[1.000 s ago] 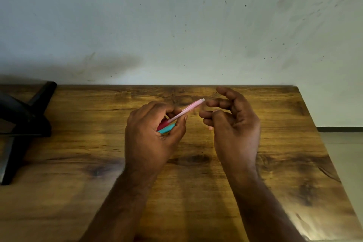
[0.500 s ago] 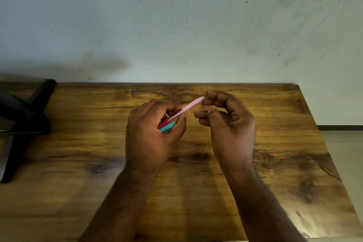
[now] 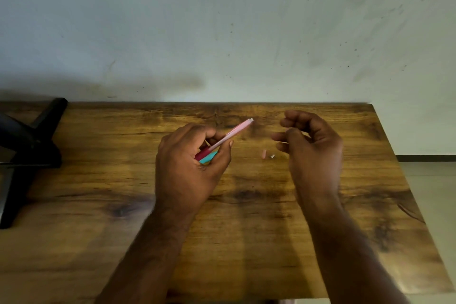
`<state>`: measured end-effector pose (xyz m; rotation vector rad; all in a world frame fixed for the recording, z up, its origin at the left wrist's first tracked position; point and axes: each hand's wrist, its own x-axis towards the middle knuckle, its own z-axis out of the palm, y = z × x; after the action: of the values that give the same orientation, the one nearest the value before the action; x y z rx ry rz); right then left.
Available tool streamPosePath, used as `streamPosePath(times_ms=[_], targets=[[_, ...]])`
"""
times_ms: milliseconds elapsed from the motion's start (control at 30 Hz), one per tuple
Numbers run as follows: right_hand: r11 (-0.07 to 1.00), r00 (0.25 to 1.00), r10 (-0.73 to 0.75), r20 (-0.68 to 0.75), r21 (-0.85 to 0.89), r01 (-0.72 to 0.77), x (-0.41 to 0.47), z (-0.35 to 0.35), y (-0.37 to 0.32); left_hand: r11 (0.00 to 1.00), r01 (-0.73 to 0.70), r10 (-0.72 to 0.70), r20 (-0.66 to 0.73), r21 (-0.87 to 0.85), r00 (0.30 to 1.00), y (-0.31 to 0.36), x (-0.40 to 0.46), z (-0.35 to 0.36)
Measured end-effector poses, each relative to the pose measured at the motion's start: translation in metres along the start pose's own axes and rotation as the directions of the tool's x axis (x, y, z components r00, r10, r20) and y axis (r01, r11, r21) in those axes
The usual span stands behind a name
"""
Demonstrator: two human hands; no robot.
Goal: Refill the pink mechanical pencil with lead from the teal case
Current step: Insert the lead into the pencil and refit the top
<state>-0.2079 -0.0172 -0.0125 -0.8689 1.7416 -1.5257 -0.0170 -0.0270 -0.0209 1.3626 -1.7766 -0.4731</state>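
The pink mechanical pencil (image 3: 225, 139) was held in the left hand (image 3: 190, 168), its darker red end buried in the palm and its pale open end angled up and to the right, clear of the fingers; the teal case (image 3: 208, 157) was clamped in that same grip, tucked just under the pencil, only a small corner of it being seen between thumb and palm. The right hand (image 3: 312, 148) was raised over the counter (image 3: 98, 205), well apart from the pencil's tip; its fingers were loosely curled and nothing could be seen held in them, though the inner side of that grip was hidden and slightly blurred. Between the two hands, two tiny pieces were lying on the wood: a small pink cap (image 3: 264, 153) and, just beside it to the right, a small silvery piece (image 3: 272, 156); whether the two touched could not be told. At the far left, a black stand (image 3: 27, 148) was seen resting on the counter's edge; behind everything a scuffed pale wall (image 3: 222, 32) was in view.
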Motion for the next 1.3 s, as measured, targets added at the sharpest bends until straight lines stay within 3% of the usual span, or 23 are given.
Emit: streamPosePath(times_ms=[100, 267, 600, 900, 1000, 1100, 1200, 1300], targets=[[0.917, 0.998, -0.062, -0.016, -0.397, 0.050, 0.014, -0.023, 0.011, 1.000, 0.013, -0.013, 0.000, -0.016, 1.000, -0.001, 0.000, 0.001], [0.764, 0.990, 0.004, 0.142, -0.639, 0.089, 0.015, -0.028, 0.019, 0.999, 0.006, -0.007, -0.015, -0.032, 1.000, -0.002, -0.001, 0.002], [0.609, 0.973, 0.053, 0.224, -0.780, 0.146, 0.003, -0.009, 0.014, 0.999, 0.011, -0.012, -0.022, -0.044, 1.000, -0.007, 0.000, 0.001], [0.657, 0.973, 0.093, 0.211, -0.747, 0.099, 0.003, -0.010, 0.013, 0.999, 0.007, -0.007, 0.003, -0.053, 1.000, -0.005, -0.001, 0.000], [0.764, 0.979, 0.036, 0.199, -0.637, 0.102, 0.004, -0.011, 0.011, 0.999, -0.005, 0.006, 0.014, -0.053, 1.000, -0.004, -0.001, 0.001], [0.976, 0.983, 0.056, 0.173, -0.215, -0.018, 0.004, -0.009, 0.002, 0.999, -0.015, 0.016, 0.027, -0.048, 1.000, -0.003, -0.001, 0.001], [0.977, 0.966, 0.111, 0.234, 0.154, -0.149, 0.000, -0.005, -0.006, 0.999, -0.025, 0.027, 0.029, -0.040, 0.999, -0.004, -0.002, 0.002], [0.917, 0.948, 0.126, 0.291, 0.330, -0.223, -0.002, -0.001, -0.010, 0.999, -0.040, 0.040, 0.029, -0.032, 0.999, -0.003, -0.001, 0.002]])
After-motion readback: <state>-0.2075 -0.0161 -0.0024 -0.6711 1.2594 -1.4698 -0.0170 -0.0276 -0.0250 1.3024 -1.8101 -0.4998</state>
